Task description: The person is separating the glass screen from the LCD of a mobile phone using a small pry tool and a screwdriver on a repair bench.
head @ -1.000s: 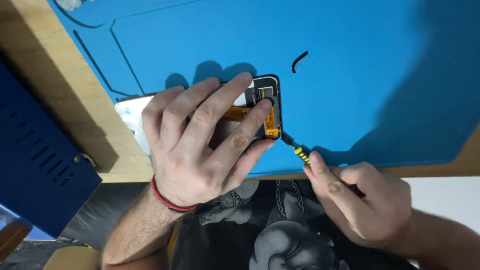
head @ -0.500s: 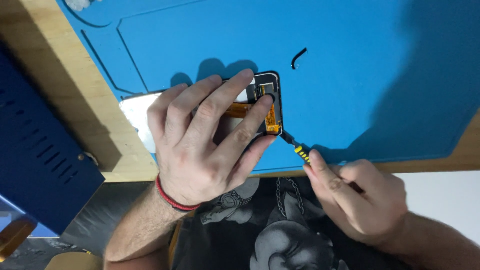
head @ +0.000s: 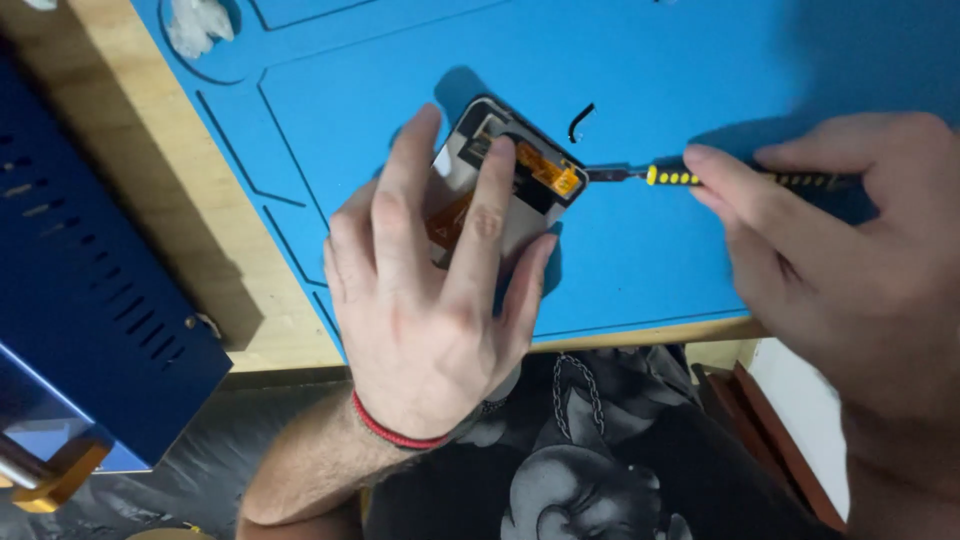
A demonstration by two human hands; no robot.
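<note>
On the blue mat (head: 700, 90), near its front edge, lies an opened phone (head: 505, 185) with its back off, showing a pale inner plate, dark parts and an orange ribbon at the upper right corner. The left hand (head: 430, 290) lies flat over it, fingers spread and pressing down, not clenched, with a red band at the wrist. The right hand (head: 830, 250) pinches a slim screwdriver (head: 700, 178) with a yellow and black handle; its metal tip points left and meets the phone's right edge just beside the orange ribbon. A small curved black strip (head: 580, 122) lies on the mat just above the tip, apart from the phone. At the mat's top left corner sits a crumpled clear wrapper (head: 200, 25) in a round recess. Left of the mat, past a strip of wooden bench (head: 130, 190), stands a dark blue metal box (head: 80, 300) with rows of vent slots; no label can be read on it. Compared with a second ago, the phone is turned more upright and more of it is uncovered, the screwdriver comes in level from the right instead of from below, and the right hand is higher and closer to the camera.
</note>
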